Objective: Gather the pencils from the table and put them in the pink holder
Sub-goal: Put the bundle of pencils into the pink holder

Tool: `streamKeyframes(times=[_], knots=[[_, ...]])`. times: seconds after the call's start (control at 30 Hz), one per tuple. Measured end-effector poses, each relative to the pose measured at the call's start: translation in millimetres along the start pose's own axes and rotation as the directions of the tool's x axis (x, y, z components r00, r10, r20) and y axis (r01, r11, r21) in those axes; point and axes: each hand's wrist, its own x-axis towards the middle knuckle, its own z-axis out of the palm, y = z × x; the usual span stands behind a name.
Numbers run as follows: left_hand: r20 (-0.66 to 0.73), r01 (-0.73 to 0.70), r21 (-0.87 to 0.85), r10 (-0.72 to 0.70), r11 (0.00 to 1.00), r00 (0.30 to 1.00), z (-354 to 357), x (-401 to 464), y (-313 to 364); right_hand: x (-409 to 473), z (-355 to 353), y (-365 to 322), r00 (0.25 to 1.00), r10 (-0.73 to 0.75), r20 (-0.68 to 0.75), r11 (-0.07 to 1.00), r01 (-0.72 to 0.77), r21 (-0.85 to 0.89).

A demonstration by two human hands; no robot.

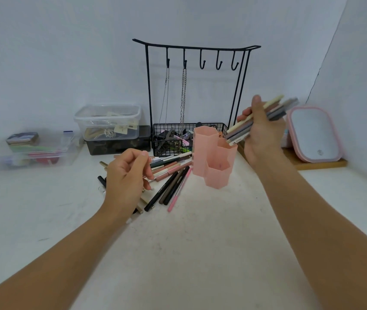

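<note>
Right hand [262, 133] gripping (raised), left hand [129, 175] curled.

The pink holder [214, 157] stands upright on the white worktop [200, 242], three hexagonal tubes of unequal height joined together, the tallest at the back, the shortest in front; all three look empty; a loose heap of pencils [171, 175], black, brown, green, beige and pink, lies at its 9 o'clock, some ends touching its wall; a second bunch of pencils [274, 109], cream, grey and brown, is raised at its 1 o'clock, tilted, lower ends above the tubes.
</note>
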Motion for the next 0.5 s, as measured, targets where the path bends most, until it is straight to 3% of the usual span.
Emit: streamKeyframes(times=[0.17,0.27,0.37,0.5], knots=[[0.007,0.007,0.003,-0.007,1.000,1.000,0,1,-1,4,-10,20,0.999,0.041,-0.008,0.995,-0.041,-0.088],[0.013,0.006,0.007,-0.006,1.000,1.000,0,1,-2,4,-11,25,0.996,0.031,0.086,0.953,-0.003,-0.304],[0.013,0.003,0.011,-0.003,1.000,1.000,0,0,-1,4,-7,24,0.993,0.017,0.119,0.812,0.056,-0.581],[0.012,0.003,0.020,-0.004,1.000,1.000,0,0,-1,7,-13,29,0.965,0.233,0.116,0.728,-0.094,-0.680]])
